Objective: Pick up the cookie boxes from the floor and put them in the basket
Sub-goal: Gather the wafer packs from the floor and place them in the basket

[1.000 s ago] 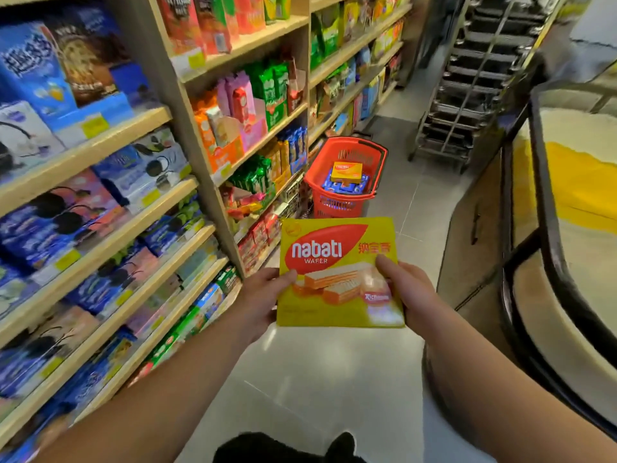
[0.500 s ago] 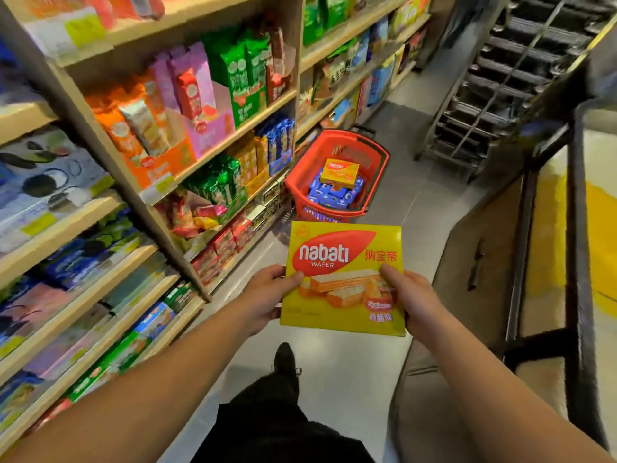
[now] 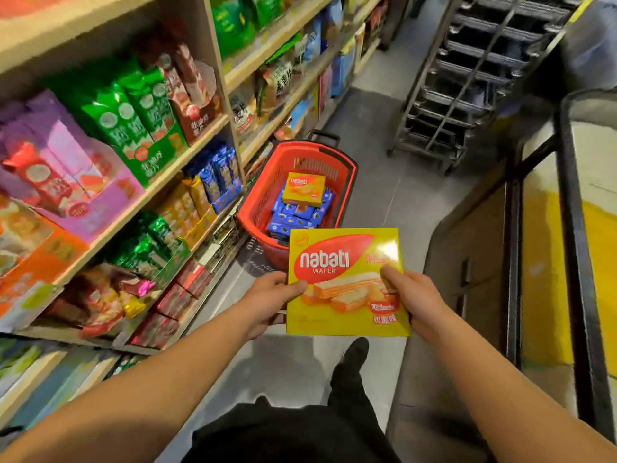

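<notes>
I hold a yellow Nabati wafer box (image 3: 347, 282) flat in front of me with both hands. My left hand (image 3: 267, 304) grips its left edge and my right hand (image 3: 412, 300) grips its right edge, thumbs on top. Just beyond the box a red shopping basket (image 3: 349, 172) stands on the floor against the shelf foot. Inside it lie several blue cookie boxes (image 3: 295, 213) with a smaller yellow Nabati box (image 3: 303, 188) on top.
Snack shelves (image 3: 140, 155) run along the left of the narrow aisle. A black metal rack (image 3: 467, 78) stands at the back right, and a dark-framed counter (image 3: 567, 248) lines the right side. My dark-trousered leg and shoe (image 3: 354, 355) are on the grey tiled floor below the box.
I have walked forward along the aisle, so the basket is much nearer and the shelves have slid past. The wafer box stays held in both hands.
</notes>
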### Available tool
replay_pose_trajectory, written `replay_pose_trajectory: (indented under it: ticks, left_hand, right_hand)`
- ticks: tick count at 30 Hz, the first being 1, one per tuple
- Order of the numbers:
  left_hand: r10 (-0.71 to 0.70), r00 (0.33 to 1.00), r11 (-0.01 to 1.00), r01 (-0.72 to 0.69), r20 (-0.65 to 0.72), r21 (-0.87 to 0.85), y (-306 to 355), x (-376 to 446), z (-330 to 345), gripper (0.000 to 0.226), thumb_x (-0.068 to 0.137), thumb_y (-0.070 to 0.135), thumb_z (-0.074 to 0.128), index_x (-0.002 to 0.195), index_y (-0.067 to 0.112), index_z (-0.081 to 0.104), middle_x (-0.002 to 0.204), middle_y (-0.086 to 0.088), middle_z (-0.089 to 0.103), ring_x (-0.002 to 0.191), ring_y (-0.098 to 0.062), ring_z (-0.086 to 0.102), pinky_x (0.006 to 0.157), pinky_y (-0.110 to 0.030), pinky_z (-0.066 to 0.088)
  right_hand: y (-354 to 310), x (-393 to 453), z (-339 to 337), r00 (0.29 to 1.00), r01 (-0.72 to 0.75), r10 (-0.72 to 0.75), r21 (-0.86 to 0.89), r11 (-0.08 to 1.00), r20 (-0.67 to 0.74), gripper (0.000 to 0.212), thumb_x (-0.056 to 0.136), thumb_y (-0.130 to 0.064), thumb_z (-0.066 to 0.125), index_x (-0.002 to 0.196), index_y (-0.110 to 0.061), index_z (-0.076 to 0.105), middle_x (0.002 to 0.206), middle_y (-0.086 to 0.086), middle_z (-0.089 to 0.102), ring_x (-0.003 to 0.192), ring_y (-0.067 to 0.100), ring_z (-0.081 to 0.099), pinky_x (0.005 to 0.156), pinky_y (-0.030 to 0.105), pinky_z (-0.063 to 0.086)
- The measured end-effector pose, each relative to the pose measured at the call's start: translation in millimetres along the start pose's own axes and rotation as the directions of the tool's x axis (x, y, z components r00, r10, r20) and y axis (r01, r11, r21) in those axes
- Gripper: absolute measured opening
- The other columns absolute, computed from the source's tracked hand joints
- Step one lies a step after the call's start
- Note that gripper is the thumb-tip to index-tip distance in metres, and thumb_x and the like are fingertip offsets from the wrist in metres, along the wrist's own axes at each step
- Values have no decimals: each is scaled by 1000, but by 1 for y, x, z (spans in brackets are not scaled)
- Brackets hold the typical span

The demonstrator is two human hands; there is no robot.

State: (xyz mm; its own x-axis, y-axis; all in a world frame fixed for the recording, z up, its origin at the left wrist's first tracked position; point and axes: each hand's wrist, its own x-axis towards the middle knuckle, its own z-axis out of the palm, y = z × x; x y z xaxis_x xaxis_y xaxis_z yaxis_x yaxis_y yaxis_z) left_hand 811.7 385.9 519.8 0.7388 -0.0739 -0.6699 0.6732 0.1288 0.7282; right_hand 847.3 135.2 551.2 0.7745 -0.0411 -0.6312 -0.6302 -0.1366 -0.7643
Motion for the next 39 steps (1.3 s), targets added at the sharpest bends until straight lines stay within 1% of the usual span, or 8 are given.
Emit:
replay_pose_trajectory:
  ticks: [5, 11, 17, 21, 23, 28, 34, 39]
  left_hand:
    - [-22, 998, 999, 19, -65, -44, 36, 68, 27, 29, 90, 25, 66, 114, 9, 59, 105, -9, 73, 93, -22, 71, 76, -39, 59]
    - [-87, 963, 975, 30, -256, -218, 71, 127, 68, 16, 92, 19, 64, 101, 5, 62, 95, -11, 72, 68, -15, 70, 51, -25, 54]
    - [-169, 888, 928, -3, -427, -373, 93, 180, 59, 24, 76, 20, 79, 94, 16, 64, 92, -8, 73, 83, -27, 70, 76, -45, 59]
    - [-209, 857, 893, -28, -470, -448, 103, 229, 44, 20, 84, 16, 72, 102, 13, 63, 103, -13, 71, 88, -28, 70, 80, -47, 57]
    - [-257, 839, 869, -16, -479, -494, 105, 255, 37, 14, 85, 15, 70, 97, 15, 64, 102, -11, 72, 87, -24, 69, 82, -45, 56]
    - [-367, 812, 832, 69, -454, -551, 108, 305, 33, 29, 77, 27, 72, 104, 20, 66, 103, -5, 73, 95, -26, 69, 88, -52, 55]
    - [-441, 753, 804, 90, -489, -587, 86, 375, 31, 47, 59, 47, 70, 105, 37, 69, 105, 3, 73, 97, -23, 69, 86, -51, 55]
    - [-532, 653, 758, 84, -539, -647, 79, 437, 32, 45, 65, 37, 61, 110, 29, 68, 107, 3, 72, 97, -20, 68, 89, -46, 55]
  right_hand:
    - [-42, 102, -28, 997, 10, -3, -89, 996, 71, 27, 93, -35, 63, 107, -12, 66, 94, 10, 76, 84, 28, 74, 80, 46, 59]
    - [-114, 212, -37, 983, 69, -6, -335, 940, 186, 26, 78, -45, 65, 81, -19, 62, 63, -5, 64, 53, 13, 60, 61, 33, 48]
    - [-163, 295, 8, 945, 136, 16, -440, 888, 325, 21, 82, -27, 65, 64, -20, 54, 48, -9, 50, 46, 14, 44, 51, 30, 35]
    - [-183, 351, 43, 925, 223, -2, -535, 815, 381, 15, 77, -18, 70, 87, -14, 59, 61, -1, 59, 48, 16, 49, 49, 28, 39]
    - [-189, 381, 56, 912, 239, 44, -616, 751, 408, 53, 62, -29, 76, 108, -14, 55, 81, 6, 66, 62, 19, 59, 58, 33, 48]
    - [-207, 432, 71, 889, 289, 114, -735, 613, 445, 72, 49, -40, 73, 113, -19, 50, 100, 11, 69, 80, 25, 63, 76, 47, 54]
    - [-218, 505, 94, 851, 370, 157, -785, 497, 501, 41, 71, -19, 78, 108, -17, 60, 102, 6, 70, 90, 24, 67, 85, 45, 55]
    - [-195, 588, 127, 791, 454, 229, -795, 404, 568, 54, 73, -23, 81, 122, -17, 60, 103, -3, 68, 92, 17, 65, 83, 33, 54]
